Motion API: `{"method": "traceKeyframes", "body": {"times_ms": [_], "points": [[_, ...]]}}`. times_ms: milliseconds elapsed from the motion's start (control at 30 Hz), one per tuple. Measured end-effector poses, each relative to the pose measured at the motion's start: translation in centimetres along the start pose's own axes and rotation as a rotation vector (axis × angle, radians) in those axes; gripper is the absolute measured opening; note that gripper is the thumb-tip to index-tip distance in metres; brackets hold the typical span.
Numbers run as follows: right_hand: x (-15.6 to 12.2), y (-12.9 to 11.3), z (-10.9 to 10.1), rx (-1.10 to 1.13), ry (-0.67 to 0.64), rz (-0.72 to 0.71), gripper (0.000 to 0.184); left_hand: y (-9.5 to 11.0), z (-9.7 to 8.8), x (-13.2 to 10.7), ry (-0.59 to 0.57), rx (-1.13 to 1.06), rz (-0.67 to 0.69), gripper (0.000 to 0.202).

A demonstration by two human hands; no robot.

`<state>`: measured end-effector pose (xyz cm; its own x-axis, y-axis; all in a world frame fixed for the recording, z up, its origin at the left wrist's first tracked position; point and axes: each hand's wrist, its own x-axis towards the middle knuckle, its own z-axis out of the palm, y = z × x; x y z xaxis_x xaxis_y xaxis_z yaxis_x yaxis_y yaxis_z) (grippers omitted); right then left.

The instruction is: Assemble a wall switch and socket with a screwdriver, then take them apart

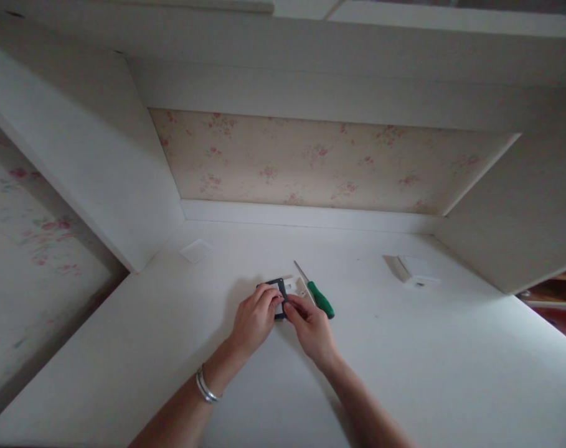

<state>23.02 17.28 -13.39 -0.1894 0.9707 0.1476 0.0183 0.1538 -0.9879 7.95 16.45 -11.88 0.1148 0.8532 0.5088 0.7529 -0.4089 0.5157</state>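
A small dark grey square piece with a light middle (pixel 283 286) is between my two hands, just above the white desk. My right hand (pixel 314 326) pinches its right edge between thumb and fingers. Over its face, my left hand (pixel 257 316) has its fingertips pressed together; whatever they hold is too small to make out. Part of the square piece is covered by the left fingers. Behind the right fingers lies a white plastic plate (pixel 289 283) with slots. Right beside that plate rests a screwdriver (pixel 320 300) with a green handle, its shaft aimed away from me.
A thin white square cover (pixel 197 250) lies flat at the back left of the desk (pixel 170 354). Toward the back right sits a white box-like fitting (pixel 418 271). Side panels (pixel 91 143) and a low back ledge (pixel 311 218) enclose the desk.
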Motion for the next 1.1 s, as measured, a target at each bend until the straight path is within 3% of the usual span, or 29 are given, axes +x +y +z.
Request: {"method": "traceKeyframes", "body": {"times_ms": [233,467,767,900,1100], "points": [[-0.1,0.0,0.2,-0.103,0.038,0.015,0.028,-0.1,0.1,-0.1,-0.008,0.052,0.045,0.014],[-0.7,-1.7,0.0,-0.323,0.068,-0.09,0.027,-0.2,0.1,-0.1,-0.051,0.065,0.036,0.015],[-0.2,-0.5,-0.2,-0.121,0.06,0.027,0.035,-0.3,0.3,0.0,-0.012,0.016,0.078,0.013],[-0.1,-0.2,-0.2,-0.041,0.018,0.014,0.036,-0.3,0.3,0.0,0.012,-0.018,0.077,0.012],[-0.4,-0.7,-0.2,-0.126,0.032,-0.002,0.031,0.1,0.2,-0.1,0.07,-0.057,0.074,0.01]]}}
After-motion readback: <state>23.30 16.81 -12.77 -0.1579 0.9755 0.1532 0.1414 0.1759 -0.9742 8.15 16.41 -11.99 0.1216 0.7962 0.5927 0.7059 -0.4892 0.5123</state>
